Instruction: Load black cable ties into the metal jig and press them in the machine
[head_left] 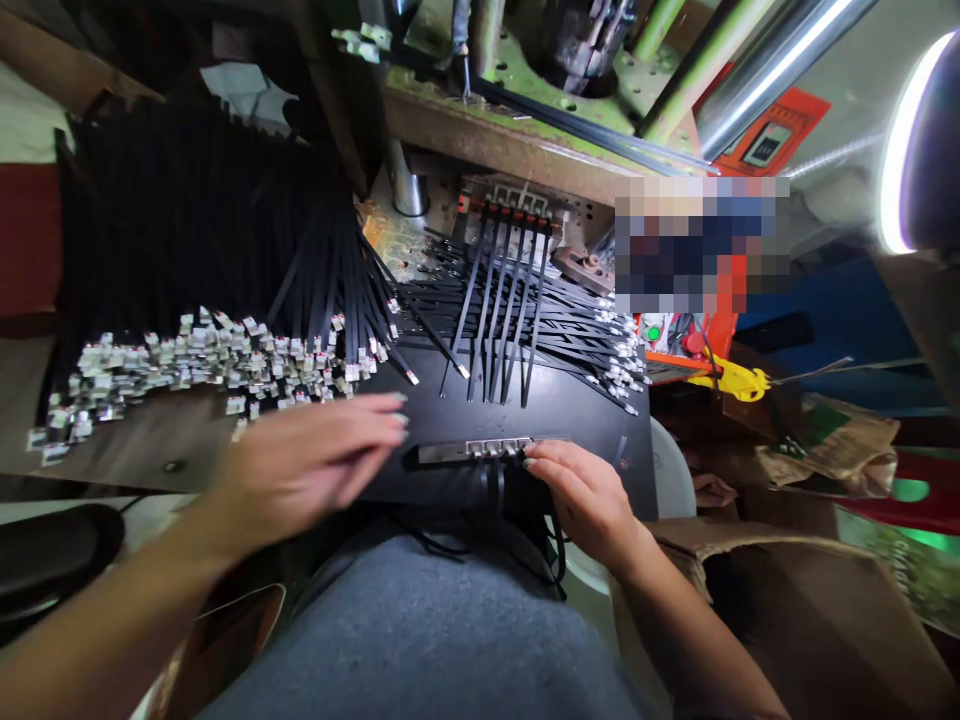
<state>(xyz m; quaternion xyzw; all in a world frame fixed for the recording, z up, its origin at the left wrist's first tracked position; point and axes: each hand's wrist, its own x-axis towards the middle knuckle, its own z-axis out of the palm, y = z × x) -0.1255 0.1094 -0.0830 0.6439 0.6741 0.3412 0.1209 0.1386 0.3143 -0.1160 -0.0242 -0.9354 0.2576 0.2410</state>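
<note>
The right hand point(581, 490) is nearer, its fingertips touching the right end of the metal bar point(454, 453), which lies sideways between the two parted hands. The left hand point(307, 458) is blurry. I cannot tell if either one grips anything. Past the left hand are many black cables point(202, 230).

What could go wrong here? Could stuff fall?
Maybe. The metal bar lies near the edge of the black tabletop, so the right hand at its end could bump it off. The left hand is close to the pile of silver plugs, so it might snag some black cables.
</note>
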